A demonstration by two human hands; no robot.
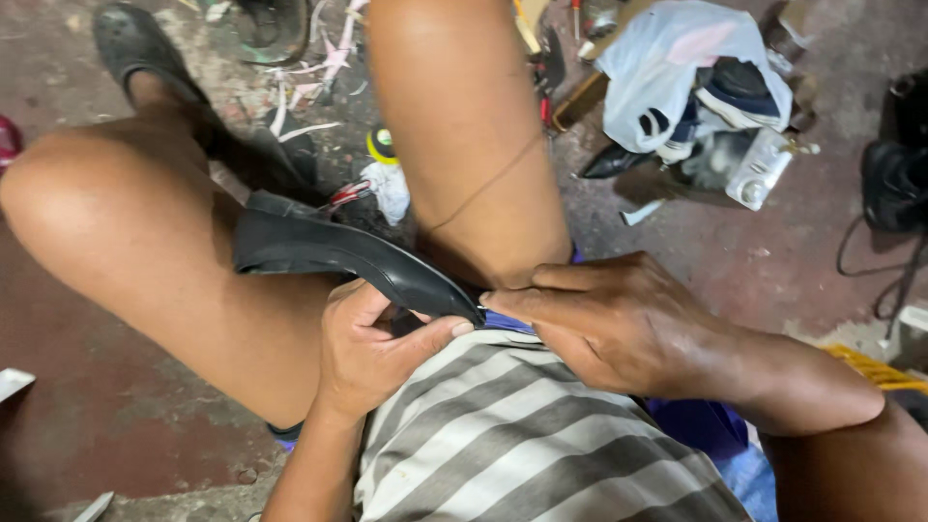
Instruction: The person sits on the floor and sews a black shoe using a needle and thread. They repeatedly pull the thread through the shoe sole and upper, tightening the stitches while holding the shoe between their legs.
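I have the black shoe [333, 246] wedged across my lap between my bare knees, so it stays put while both hands work at its near end. My left hand [372, 348] is clenched around the heel end from underneath, thumb pressed up against the edge. My right hand [604, 324], at three o'clock from it, pinches the same tip with fingertips closed on it. The leather looks smooth, dull-glossy, curved like a shallow boat. A crinkled white plastic bag [667, 68] sits at one o'clock on the gritty reddish floor [106, 396].
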